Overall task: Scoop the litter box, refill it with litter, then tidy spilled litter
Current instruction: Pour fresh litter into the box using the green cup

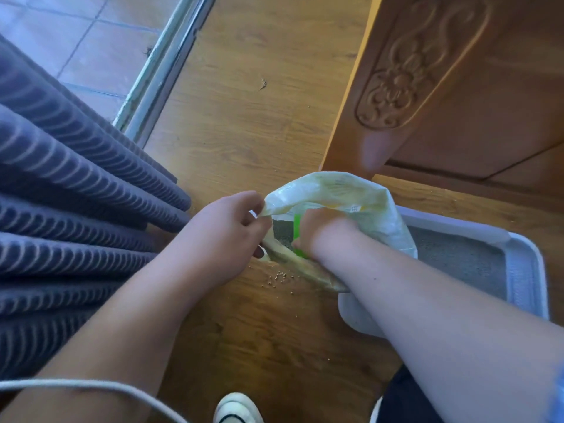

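A pale yellow-white plastic litter bag (341, 193) stands on the wood floor with its mouth held wide. My left hand (225, 227) pinches the bag's left rim. Reaching down into the bag's mouth, my right hand (320, 233) grips a bright green scoop (297, 233), only a strip of which shows. Grey litter lies inside the bag below the scoop. The white litter box (525, 270), holding grey litter, sits to the right, partly behind the bag and my right forearm. Spilled litter grains (279, 277) lie on the floor just under the bag.
A grey ribbed curtain (76, 209) hangs at the left. A carved wooden cabinet (442, 87) stands behind the bag and box. A sliding door track (158, 71) runs at the upper left. My white shoe (236, 409) is at the bottom edge, with a white cord (91, 384) nearby.
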Motion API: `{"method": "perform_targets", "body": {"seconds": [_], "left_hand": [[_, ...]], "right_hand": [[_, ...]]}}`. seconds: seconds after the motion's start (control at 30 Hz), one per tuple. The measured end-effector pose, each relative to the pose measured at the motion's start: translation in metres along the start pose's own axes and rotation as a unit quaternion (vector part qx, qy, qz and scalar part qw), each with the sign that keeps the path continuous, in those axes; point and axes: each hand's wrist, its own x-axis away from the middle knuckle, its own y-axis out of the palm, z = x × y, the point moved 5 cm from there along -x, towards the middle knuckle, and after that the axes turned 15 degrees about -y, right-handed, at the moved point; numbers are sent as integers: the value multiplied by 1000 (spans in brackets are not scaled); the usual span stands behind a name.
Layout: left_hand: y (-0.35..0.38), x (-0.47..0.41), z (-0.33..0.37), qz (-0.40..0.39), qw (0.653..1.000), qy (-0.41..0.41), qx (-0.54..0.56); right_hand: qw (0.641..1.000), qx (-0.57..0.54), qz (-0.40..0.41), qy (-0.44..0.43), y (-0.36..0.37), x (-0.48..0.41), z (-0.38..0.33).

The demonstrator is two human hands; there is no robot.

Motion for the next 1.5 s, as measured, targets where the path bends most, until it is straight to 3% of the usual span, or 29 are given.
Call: {"method": "perform_targets", "body": {"seconds": [0.33,0.7,0.97,1.2,1.4,1.5], "left_hand": [[4,11,8,-28,998,33,36],[-8,0,-6,-27,993,4,115],[-11,-12,-19,78,996,-30,14],[-8,-26,-17,146,985,-72,-64],[-8,-39,-16,138,971,-130,-145],[-8,-49,-24,116,963,-177,-169]], "right_hand": [[994,-90,42,-52,12,-5,-1],[939,-297,87,-148,-4,-7,-28],[968,-210,20,-138,-18,5,-28],[959,-235,68,-142,-23,21,-9],[967,-178,110,-144,-53,50,14],[952,-228,130,-156,-69,67,29]]}}
